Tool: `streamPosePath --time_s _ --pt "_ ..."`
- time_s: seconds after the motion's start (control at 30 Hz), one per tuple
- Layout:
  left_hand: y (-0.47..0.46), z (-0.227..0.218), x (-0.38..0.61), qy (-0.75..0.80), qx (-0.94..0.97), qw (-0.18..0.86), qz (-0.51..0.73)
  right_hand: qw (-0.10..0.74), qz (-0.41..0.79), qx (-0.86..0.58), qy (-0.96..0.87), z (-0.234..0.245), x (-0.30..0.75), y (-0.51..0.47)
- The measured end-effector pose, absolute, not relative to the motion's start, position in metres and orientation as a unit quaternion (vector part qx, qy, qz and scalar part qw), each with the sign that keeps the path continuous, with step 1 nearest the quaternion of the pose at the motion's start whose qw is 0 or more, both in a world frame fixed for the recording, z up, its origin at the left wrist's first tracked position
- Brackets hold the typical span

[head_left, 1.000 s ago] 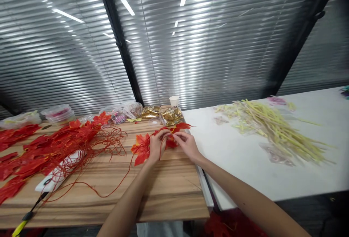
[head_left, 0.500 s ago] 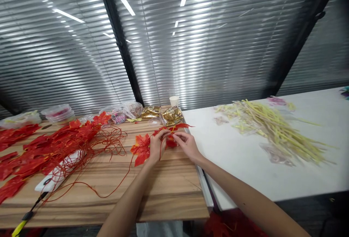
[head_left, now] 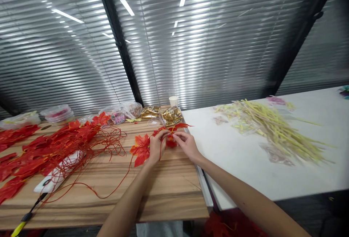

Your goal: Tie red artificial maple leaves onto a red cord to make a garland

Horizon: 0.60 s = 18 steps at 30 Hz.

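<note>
My left hand [head_left: 157,146] and my right hand [head_left: 186,144] meet over the far right part of the wooden table [head_left: 169,186]. Both pinch a cluster of red artificial maple leaves [head_left: 140,149] where a thin red string [head_left: 114,189] joins it. The fingers of both hands are closed on the leaves and string between them. One leaf tip [head_left: 182,125] sticks out beyond my fingers toward the gold bags. The string trails left across the wood to a tangle of red string [head_left: 107,140].
A heap of red leaves [head_left: 40,149] covers the left of the table, with a white card [head_left: 58,171] wound in string and a yellow-tipped tool [head_left: 19,227]. Gold foil bags [head_left: 170,115], a paper cup [head_left: 173,101] and plastic tubs [head_left: 58,113] stand behind. Yellow-green stems [head_left: 272,129] lie on the white table [head_left: 245,171].
My hands stay pinched on the leaves and string, with only small finger shifts. The camera has tipped very slightly.
</note>
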<state>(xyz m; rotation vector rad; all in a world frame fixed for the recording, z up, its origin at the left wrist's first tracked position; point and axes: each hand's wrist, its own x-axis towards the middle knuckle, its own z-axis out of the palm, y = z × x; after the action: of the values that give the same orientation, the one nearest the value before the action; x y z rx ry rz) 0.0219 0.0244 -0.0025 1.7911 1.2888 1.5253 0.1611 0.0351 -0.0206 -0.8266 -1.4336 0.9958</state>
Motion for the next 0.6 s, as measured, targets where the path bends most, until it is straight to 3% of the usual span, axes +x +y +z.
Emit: streamPosePath --time_s 0.6 --pt "0.0206 -0.0004 0.0222 0.469 0.686 0.185 0.525 0.569 0.43 -0.357 -0.604 -0.0224 0.1607 0.0363"
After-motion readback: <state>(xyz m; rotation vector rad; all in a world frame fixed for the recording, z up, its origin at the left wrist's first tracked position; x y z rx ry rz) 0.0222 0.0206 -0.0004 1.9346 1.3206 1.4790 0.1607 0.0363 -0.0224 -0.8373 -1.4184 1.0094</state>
